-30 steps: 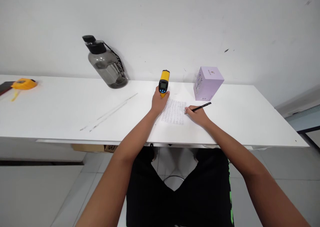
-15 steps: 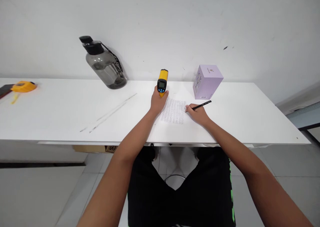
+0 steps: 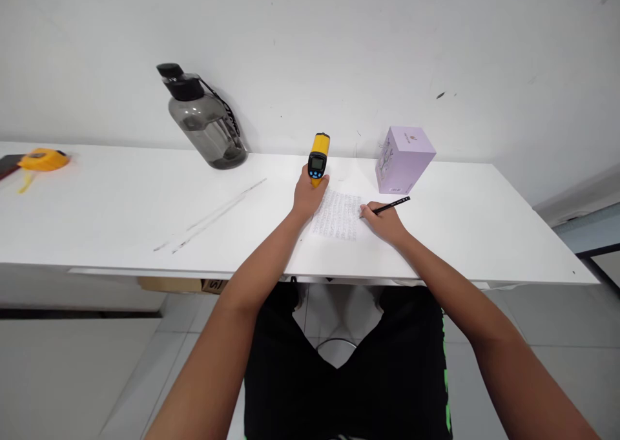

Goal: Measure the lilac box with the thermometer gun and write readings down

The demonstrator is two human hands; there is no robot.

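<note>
My left hand (image 3: 309, 193) is wrapped round the handle of a yellow and black infrared thermometer (image 3: 318, 159), whose small screen and blue buttons face me. In my right hand (image 3: 385, 221) I grip a black pencil (image 3: 394, 205), its tip low at the right edge of the writing. Between my hands lies a white sheet of paper (image 3: 336, 215) covered in rows of grey handwriting. The sheet's borders are hard to tell from the white table. My left hand is at its upper left corner.
A lilac box (image 3: 411, 162) stands behind my right hand. Near the wall, a grey water bottle (image 3: 208, 130) with a black lid is to the left. A yellow tape measure (image 3: 46, 159) lies at the far left of the white table (image 3: 111, 201), beside a dark object.
The view has shifted and tilted slightly. Both hands keep their grips and stay in nearly the same places by the paper.
</note>
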